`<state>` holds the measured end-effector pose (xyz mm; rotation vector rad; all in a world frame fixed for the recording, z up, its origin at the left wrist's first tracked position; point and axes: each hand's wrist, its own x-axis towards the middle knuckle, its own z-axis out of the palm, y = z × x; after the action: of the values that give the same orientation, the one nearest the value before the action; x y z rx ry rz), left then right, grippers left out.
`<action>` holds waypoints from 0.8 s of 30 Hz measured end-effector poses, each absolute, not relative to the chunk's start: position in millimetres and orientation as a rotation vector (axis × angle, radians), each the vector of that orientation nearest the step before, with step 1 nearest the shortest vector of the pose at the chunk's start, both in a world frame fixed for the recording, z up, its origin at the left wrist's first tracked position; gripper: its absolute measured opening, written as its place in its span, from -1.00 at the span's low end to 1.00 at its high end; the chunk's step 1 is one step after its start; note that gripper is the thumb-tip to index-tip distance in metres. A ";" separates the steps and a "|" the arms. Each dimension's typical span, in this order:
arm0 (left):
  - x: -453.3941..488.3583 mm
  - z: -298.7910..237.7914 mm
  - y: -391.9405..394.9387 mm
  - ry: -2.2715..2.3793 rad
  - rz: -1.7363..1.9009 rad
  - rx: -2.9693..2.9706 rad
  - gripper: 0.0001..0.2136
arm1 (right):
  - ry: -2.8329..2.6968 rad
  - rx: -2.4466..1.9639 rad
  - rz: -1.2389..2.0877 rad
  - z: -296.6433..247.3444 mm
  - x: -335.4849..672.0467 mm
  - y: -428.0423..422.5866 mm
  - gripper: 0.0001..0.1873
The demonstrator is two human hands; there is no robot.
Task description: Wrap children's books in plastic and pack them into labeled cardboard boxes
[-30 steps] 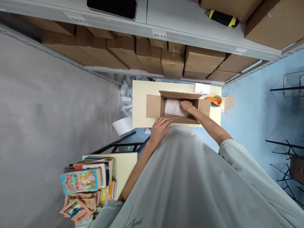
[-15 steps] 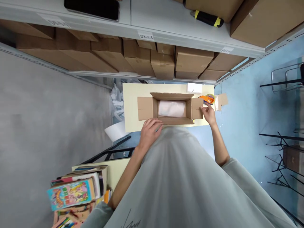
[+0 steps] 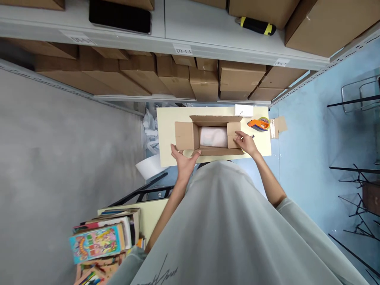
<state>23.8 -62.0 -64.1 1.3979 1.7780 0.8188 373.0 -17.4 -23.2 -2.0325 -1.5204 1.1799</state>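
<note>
A brown cardboard box [image 3: 183, 135] lies on a pale yellow table [image 3: 261, 144], with something wrapped in white [image 3: 213, 136] inside it. My right hand [image 3: 247, 143] presses the box's right flap, which is folded up over the opening, with fingers stretched. My left hand [image 3: 182, 159] is at the near left corner of the box, fingers spread under the left flap, which lies flat outward.
An orange tape dispenser [image 3: 259, 124] and a small white box [image 3: 244, 110] lie on the table's far right. Shelves of cardboard boxes [image 3: 204, 81] stand beyond. A black phone [image 3: 120, 16] and a yellow-black tool [image 3: 257, 25] rest on the upper shelf. Colourful books [image 3: 97, 241] are stacked near left.
My right hand left the inside of the box, went to the right flap and folded it inward. My left hand slid from the near wall to the left flap's corner.
</note>
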 end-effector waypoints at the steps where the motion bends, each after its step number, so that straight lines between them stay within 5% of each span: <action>1: 25.8 -61.3 -63.6 1.796 0.859 1.414 0.14 | -1.545 -2.034 1.188 -24.3 374.8 -17.6 -0.44; 7: 40.1 -37.1 -70.3 1.464 0.640 1.728 -0.50 | -1.514 -1.965 1.301 -26.3 385.7 -18.6 -0.36; 13: 22.7 -38.7 -50.3 1.293 0.365 1.754 -0.09 | -1.335 -1.918 1.108 -22.5 391.7 11.4 0.05; 24: 16.5 -54.1 23.5 1.528 0.638 1.639 0.14 | -1.482 -1.869 1.061 -18.9 397.0 16.7 -0.14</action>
<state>16.5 23.5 -54.1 1.6387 1.5279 0.6379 397.0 16.7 -18.9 -1.8689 -1.4816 1.0613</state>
